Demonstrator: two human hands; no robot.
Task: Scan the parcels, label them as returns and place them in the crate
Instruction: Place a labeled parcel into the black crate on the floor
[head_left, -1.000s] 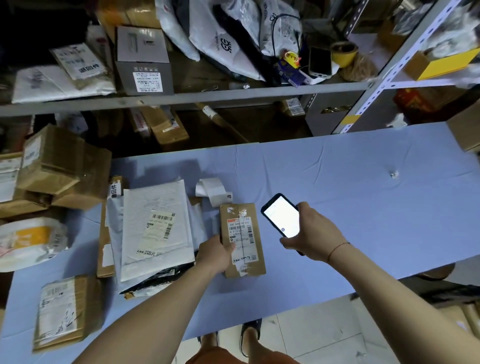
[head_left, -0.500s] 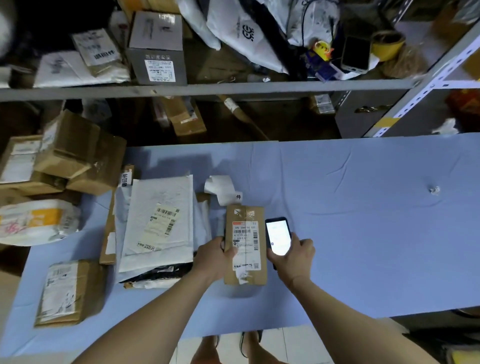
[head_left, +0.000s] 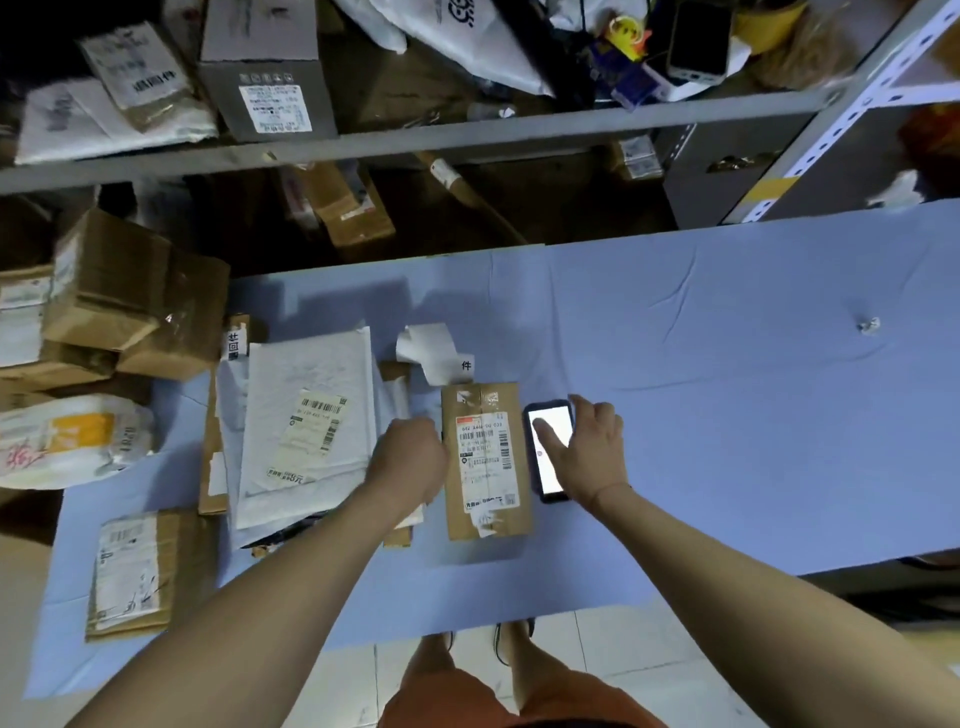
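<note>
my left hand (head_left: 410, 457) steadies the small brown parcel (head_left: 485, 460) at the desk's (head_left: 727, 415) near middle, fingers curled against its left edge. my right hand (head_left: 592, 452) holds the phone (head_left: 550, 449) just right of it, thumb on screen. scanning under way; return label unapplied, crate unseen, more parcels (head_left: 306, 426) wait left.

We reach both bare forearms forward. Our left hand (head_left: 410, 457) is curled into a loose fist, knuckles up; our right hand (head_left: 592, 457) lies palm-down, thumb stretched leftward, fingers bent.
</note>
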